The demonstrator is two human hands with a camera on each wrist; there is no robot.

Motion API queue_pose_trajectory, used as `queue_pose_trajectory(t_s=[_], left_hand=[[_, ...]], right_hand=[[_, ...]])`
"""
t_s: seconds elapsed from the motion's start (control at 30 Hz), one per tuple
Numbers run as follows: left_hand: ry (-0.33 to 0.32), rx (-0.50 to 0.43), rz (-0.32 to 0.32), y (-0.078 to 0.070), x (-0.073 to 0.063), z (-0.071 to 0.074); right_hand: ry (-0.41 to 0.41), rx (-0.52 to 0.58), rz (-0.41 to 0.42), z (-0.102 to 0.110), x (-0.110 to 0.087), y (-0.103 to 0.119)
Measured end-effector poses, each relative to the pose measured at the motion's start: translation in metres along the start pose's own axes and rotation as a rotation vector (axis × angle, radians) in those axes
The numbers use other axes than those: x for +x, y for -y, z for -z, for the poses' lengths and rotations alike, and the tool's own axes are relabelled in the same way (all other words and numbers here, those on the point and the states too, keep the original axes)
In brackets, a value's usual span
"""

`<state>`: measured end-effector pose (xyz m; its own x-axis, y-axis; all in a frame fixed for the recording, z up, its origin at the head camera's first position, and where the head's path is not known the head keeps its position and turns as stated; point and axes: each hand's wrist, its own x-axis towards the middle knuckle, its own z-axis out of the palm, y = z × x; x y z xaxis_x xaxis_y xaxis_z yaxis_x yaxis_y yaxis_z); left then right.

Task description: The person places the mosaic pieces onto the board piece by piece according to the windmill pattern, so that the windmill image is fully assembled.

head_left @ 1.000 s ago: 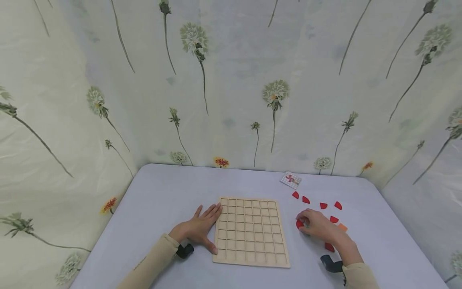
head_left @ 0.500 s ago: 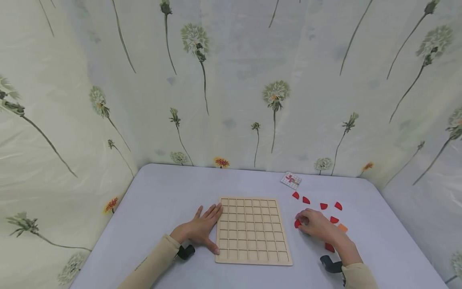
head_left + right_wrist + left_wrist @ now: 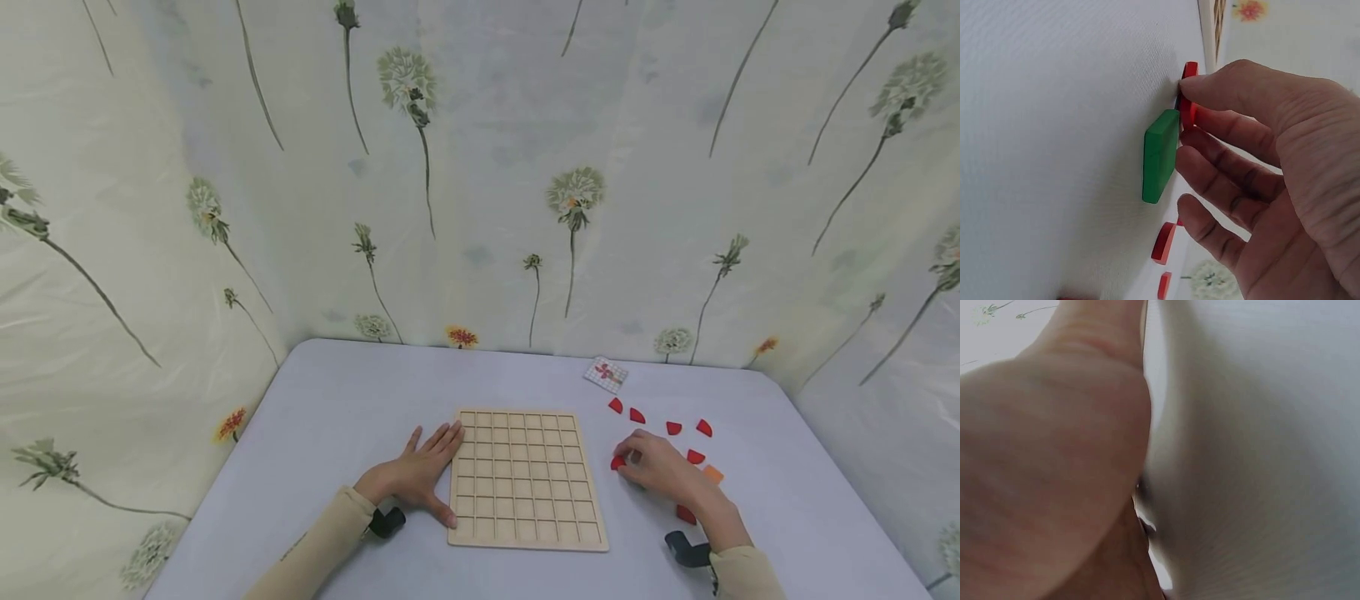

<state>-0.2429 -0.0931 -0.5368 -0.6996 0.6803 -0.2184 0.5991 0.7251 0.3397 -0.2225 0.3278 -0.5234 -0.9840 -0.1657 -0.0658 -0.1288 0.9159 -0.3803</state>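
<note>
My left hand (image 3: 414,477) lies spread at the left edge of a pale wooden grid board (image 3: 521,479), fingertips and thumb touching its rim. In the left wrist view the palm side of the hand (image 3: 1054,456) fills the left half. To the right of the board, my right hand (image 3: 656,464) pinches a red quarter-round piece (image 3: 617,462) between thumb and fingers, close over the table. The right wrist view shows this red piece (image 3: 1188,114) at the thumb tip. A green square tile (image 3: 1161,156) lies beneath the curled fingers, hidden in the head view.
Several red quarter-round pieces (image 3: 704,427) and an orange piece (image 3: 712,474) lie around and beyond my right hand. A small patterned card (image 3: 606,375) is at the back of the white table (image 3: 360,392). Flowered cloth (image 3: 480,208) hangs behind it.
The board has shifted slightly to the right under my left hand. The red piece has turned a little and moved slightly left in my right fingers; the right hand stays almost in place.
</note>
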Motion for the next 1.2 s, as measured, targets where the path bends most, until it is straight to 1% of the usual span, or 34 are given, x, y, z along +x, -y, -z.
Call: queue_pose_trajectory(t_s=[0.17, 0.43, 0.6, 0.73, 0.8, 0.9, 1.1, 1.2], left_hand=[[0.002, -0.004, 0.0, 0.0, 0.001, 0.0], [0.002, 0.004, 0.002, 0.003, 0.001, -0.001], [0.008, 0.014, 0.005, 0.003, 0.002, -0.001], [0.01, 0.012, 0.003, 0.002, 0.002, -0.001], [0.012, 0.011, 0.003, 0.001, 0.001, -0.001], [0.016, 0.0, 0.004, -0.001, 0.001, 0.0], [0.016, -0.005, 0.009, -0.001, 0.0, 0.002], [0.018, -0.009, 0.013, 0.0, 0.0, 0.001]], right_hand=[[-0.009, 0.02, -0.017, 0.001, 0.002, -0.001], [-0.043, 0.02, 0.028, 0.002, 0.008, 0.01], [-0.06, 0.017, 0.075, 0.002, 0.016, 0.021], [-0.069, 0.028, 0.129, 0.001, 0.022, 0.033], [-0.065, 0.037, 0.167, 0.001, 0.026, 0.039], [-0.06, 0.051, 0.199, -0.001, 0.033, 0.048], [-0.05, 0.045, 0.275, -0.008, 0.05, 0.066], [-0.033, 0.062, 0.281, -0.013, 0.056, 0.075]])
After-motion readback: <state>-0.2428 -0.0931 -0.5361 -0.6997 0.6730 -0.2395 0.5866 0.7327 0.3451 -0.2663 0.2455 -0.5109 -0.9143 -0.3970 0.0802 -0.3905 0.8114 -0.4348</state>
